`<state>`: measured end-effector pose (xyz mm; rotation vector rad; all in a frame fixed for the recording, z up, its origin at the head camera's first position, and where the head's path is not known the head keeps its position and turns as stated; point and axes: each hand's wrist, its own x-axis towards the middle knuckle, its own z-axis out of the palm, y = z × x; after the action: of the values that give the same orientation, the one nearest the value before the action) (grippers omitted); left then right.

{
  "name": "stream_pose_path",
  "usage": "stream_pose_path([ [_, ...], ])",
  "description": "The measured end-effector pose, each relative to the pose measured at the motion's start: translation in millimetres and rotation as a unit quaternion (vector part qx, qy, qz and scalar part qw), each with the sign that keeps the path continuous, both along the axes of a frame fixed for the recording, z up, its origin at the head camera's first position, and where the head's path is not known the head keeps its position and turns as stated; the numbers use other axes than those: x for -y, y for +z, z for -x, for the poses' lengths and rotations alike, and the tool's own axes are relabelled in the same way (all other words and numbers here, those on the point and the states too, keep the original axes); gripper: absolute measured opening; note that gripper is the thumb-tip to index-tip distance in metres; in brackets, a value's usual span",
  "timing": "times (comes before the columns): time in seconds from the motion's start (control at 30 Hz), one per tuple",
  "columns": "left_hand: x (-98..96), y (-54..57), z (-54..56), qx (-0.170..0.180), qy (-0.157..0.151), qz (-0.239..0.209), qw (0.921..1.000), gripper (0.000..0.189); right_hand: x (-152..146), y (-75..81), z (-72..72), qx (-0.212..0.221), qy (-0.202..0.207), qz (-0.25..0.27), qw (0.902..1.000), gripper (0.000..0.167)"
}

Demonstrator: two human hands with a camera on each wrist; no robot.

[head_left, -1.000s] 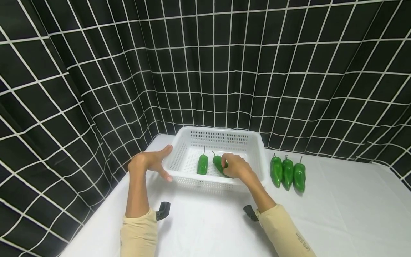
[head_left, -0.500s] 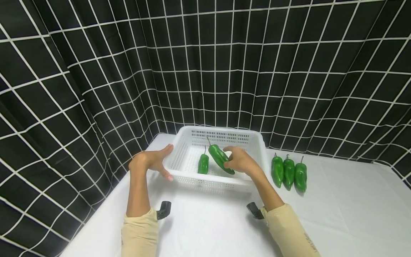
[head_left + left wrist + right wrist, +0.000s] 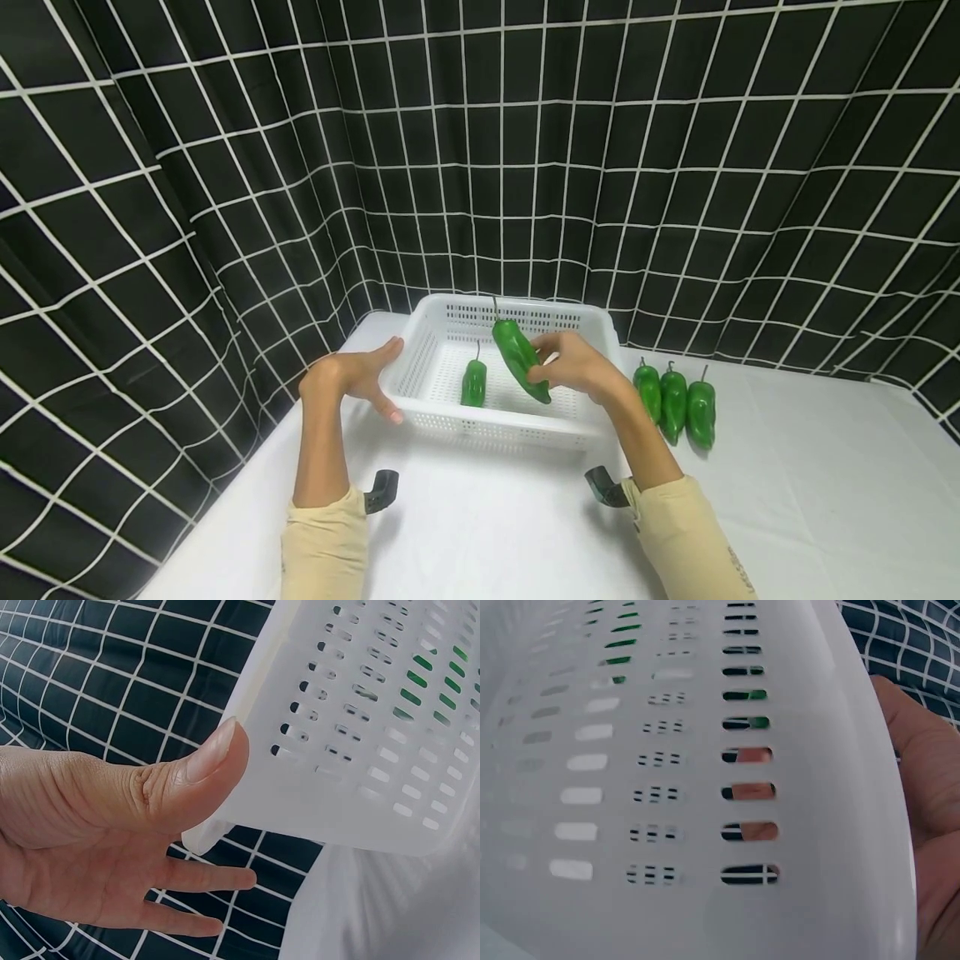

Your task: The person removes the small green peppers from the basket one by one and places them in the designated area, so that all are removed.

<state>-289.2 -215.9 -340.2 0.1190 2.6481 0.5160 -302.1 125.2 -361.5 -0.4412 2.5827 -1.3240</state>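
Note:
My right hand pinches a long green chili pepper above the white plastic basket, the pepper slanting with its stem toward the back left. On the basket floor to its left lies a second green pepper. At the basket's left end, my left hand touches the rim with straight fingers. In the left wrist view the thumb lies against the basket's corner, and two fingers stretch out below it. The right wrist view is mostly basket wall, with my right hand partly hidden behind it.
Several items surround the work: three green peppers lie side by side on the white tablecloth, right of the basket. A black curtain with a white grid rises directly behind the table and along its left side.
My right hand has lifted the pepper off the basket floor, raising it up and slightly right. My left hand stays at the rim, and the other peppers have not moved.

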Motion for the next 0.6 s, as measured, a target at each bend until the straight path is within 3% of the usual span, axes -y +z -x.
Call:
stream_pose_path([
  [0.23, -0.6, -0.2, 0.1, 0.000, -0.005, 0.007, 1.0000, 0.144, -10, 2.0, 0.4, 0.014, -0.004, 0.023, 0.9996, 0.053],
  [0.6, -0.4, 1.1, 0.5, 0.002, 0.002, 0.004, 1.0000, 0.145, -23, 9.4, 0.8, 0.002, -0.002, 0.024, 0.9997, 0.050],
])
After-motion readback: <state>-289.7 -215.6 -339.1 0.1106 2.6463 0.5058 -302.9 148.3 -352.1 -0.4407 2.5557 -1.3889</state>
